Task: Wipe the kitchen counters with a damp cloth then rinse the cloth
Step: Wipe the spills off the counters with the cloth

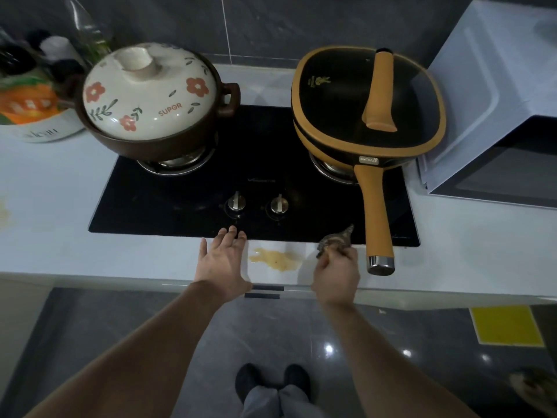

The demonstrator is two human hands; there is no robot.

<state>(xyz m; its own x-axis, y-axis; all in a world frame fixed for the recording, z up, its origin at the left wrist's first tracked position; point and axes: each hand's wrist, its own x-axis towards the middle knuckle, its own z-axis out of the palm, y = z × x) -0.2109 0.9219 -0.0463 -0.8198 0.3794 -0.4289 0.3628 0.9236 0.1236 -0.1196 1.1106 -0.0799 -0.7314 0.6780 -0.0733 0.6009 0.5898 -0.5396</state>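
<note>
Hands: left hand (224, 260) flat and spread, fingers straight, palm down on the front strip of the worktop (60, 206), fingertips reaching the hob (256, 176) edge, holding nothing. right hand (336, 271) curled round a bunched dark cloth (336, 241). The cloth pokes up out of the fist, just left of the pan handle (378, 212).

Progress, judged from the layout:
- Yellow spill (274, 259) sits between the two hands, edges intact, no smear marks. This patch looks unwiped.
- Fainter yellowish stain (4, 211) at the far left edge of the worktop, also untouched by the look of it.
- Rest of the worktop: can't tell whether it's been wiped or not.
- The rinse is likely not done yet.

Hidden or unclear:
- Most of the cloth is inside the fist, and whether it's damp can't be told.
- No sink or tap in view.
- Worktop under the clay pot (150, 95), pan (367, 101) and microwave (497, 101) is covered, and both ends are cut off by the frame.
- Bottles (45, 52) at back left are blurred, contents unreadable.
- Patterned object (533, 387) on the floor at bottom right is cropped and can't be identified.
</note>
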